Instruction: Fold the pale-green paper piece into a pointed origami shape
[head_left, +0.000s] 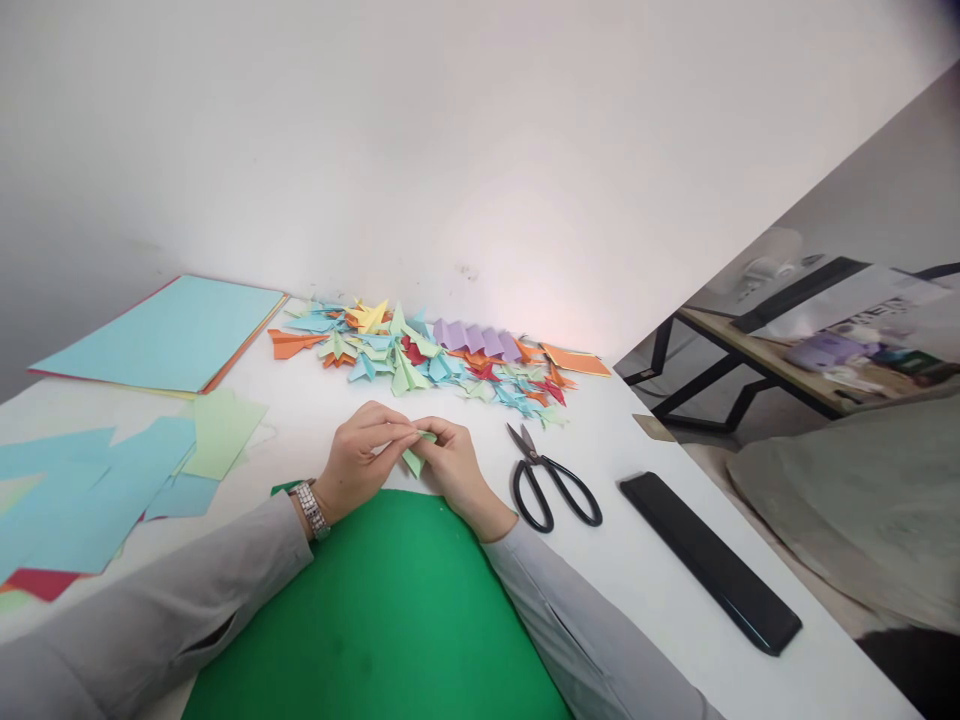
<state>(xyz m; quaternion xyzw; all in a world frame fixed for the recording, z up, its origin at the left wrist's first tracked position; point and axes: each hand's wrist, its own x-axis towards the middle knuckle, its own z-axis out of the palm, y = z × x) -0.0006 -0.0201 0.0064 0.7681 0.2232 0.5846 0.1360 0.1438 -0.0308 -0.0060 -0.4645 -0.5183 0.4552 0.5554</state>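
Between my two hands is a small piece of light green folded paper (414,462), held just above the far edge of a green mat (390,600). My left hand (364,455), with a silver watch on its wrist, pinches the paper's upper end between thumb and fingers. My right hand (454,465) grips the same piece from the other side, its thumb against the paper. Part of the paper is hidden by the fingers. Beyond my hands lies a heap of small folded paper planes (409,370) in several colours.
Black-handled scissors (551,480) lie right of my hands, with a long black case (709,560) further right. At left are a stack of coloured sheets (161,335) and loose cut papers (150,470). A wall (450,150) rises behind the white table (300,435).
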